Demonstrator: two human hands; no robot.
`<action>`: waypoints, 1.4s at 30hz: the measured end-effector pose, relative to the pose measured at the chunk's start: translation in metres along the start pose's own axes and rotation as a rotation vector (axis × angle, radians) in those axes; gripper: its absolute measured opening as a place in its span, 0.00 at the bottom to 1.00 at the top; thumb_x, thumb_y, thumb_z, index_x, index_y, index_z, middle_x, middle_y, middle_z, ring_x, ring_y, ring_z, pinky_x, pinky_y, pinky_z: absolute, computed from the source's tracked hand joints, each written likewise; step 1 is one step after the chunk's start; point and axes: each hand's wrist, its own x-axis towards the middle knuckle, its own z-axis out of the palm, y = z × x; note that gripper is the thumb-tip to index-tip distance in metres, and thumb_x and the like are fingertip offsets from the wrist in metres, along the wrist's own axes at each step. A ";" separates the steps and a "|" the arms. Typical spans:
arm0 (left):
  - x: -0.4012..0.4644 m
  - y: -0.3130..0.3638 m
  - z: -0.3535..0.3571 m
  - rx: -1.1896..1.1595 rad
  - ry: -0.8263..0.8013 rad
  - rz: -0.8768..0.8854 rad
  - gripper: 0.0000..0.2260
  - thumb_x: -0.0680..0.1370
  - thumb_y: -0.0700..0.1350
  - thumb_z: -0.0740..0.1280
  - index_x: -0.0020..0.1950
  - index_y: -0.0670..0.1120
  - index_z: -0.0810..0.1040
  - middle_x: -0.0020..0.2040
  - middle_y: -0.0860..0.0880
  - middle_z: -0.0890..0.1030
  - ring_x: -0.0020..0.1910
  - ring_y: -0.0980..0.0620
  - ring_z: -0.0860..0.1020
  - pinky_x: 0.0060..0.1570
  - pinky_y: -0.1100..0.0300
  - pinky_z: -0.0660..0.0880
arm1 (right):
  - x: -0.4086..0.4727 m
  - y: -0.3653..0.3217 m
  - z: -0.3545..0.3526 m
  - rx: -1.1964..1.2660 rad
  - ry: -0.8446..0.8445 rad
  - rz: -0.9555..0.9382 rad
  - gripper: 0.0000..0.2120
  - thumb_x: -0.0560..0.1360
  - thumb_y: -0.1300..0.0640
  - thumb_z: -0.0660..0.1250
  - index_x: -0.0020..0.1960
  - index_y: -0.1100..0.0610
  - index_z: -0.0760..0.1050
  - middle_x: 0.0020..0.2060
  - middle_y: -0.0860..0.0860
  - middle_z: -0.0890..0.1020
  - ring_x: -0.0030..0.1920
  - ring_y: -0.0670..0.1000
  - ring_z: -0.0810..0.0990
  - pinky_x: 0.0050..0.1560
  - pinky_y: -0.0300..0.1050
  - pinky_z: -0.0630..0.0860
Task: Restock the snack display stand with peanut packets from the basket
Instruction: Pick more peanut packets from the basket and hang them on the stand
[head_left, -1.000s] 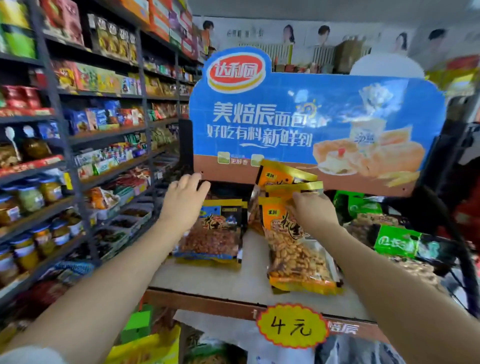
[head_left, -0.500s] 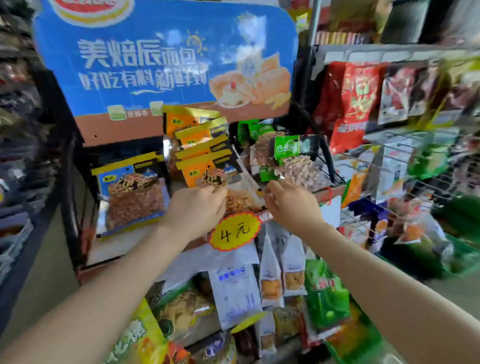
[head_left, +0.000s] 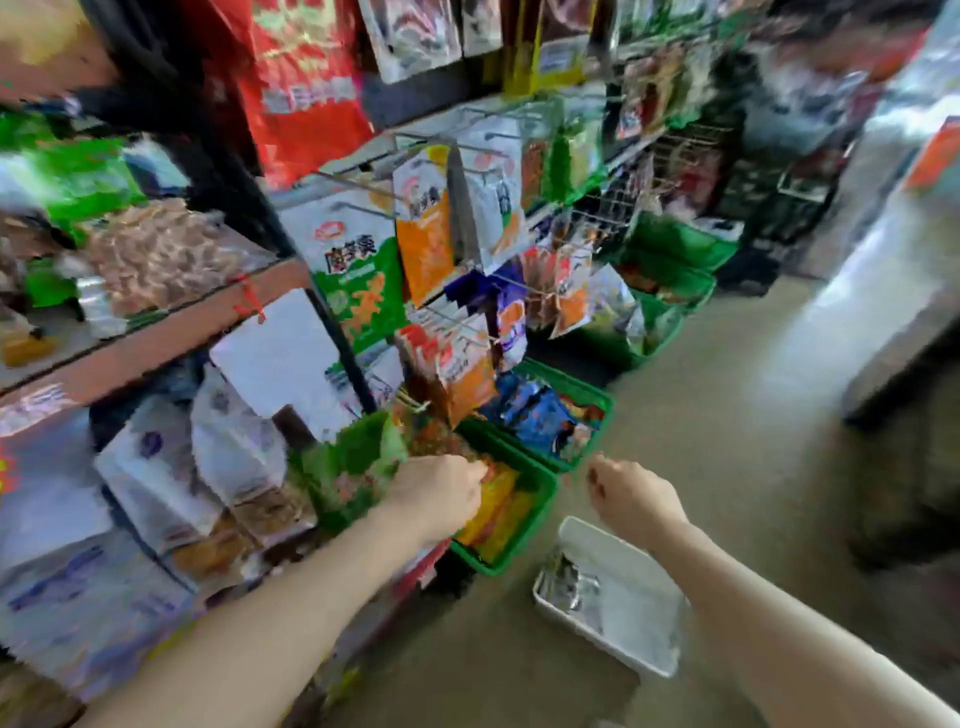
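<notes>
The view is motion-blurred and looks down past the snack display stand, whose shelf edge runs along the left of the frame, toward the floor. The supply appears to be the green basket on the floor at the foot of the stand; it holds orange-yellow packets, judged to be the peanut packets, though blur prevents reading any label. The left hand sits at the near left rim of this basket, directly beside the packets, with its fingers curled downward toward them; whether this grip has already closed on a packet cannot be told. The right hand hangs just right of the basket, above the floor, fingers loosely curled and holding nothing visible. The packets lie slightly far and right of the left grip, and left of the right grip; the left hand is the nearer one. Their long axis appears to run from near-left to far-right along the basket, roughly in line with the left forearm, so a grasp at the near end of the top packet seems the shortest approach. A second green basket with blue packets lies just beyond, and a white tray rests on the floor below the right hand. The stand's shelf lies up and to the left of both hands, so a lifted packet has to travel up and left to reach it.
</notes>
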 end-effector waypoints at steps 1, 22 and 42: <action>0.021 0.018 0.019 -0.030 -0.038 0.001 0.11 0.78 0.48 0.55 0.52 0.46 0.73 0.50 0.43 0.80 0.51 0.40 0.79 0.45 0.50 0.74 | 0.006 0.028 0.008 0.006 -0.030 0.035 0.11 0.79 0.53 0.54 0.53 0.58 0.72 0.49 0.58 0.81 0.50 0.61 0.80 0.44 0.48 0.75; 0.303 0.099 0.545 -0.048 -0.629 0.114 0.06 0.80 0.45 0.56 0.51 0.47 0.71 0.51 0.46 0.78 0.50 0.44 0.79 0.37 0.53 0.71 | 0.174 0.267 0.492 0.493 -0.547 0.499 0.11 0.79 0.59 0.56 0.55 0.60 0.75 0.55 0.60 0.80 0.55 0.60 0.78 0.49 0.47 0.73; 0.360 0.120 0.655 0.235 -0.408 0.492 0.15 0.67 0.38 0.65 0.52 0.49 0.75 0.45 0.47 0.78 0.48 0.45 0.75 0.42 0.58 0.67 | 0.244 0.320 0.615 0.683 -0.522 0.491 0.17 0.78 0.59 0.52 0.47 0.70 0.76 0.47 0.65 0.79 0.48 0.60 0.74 0.46 0.50 0.69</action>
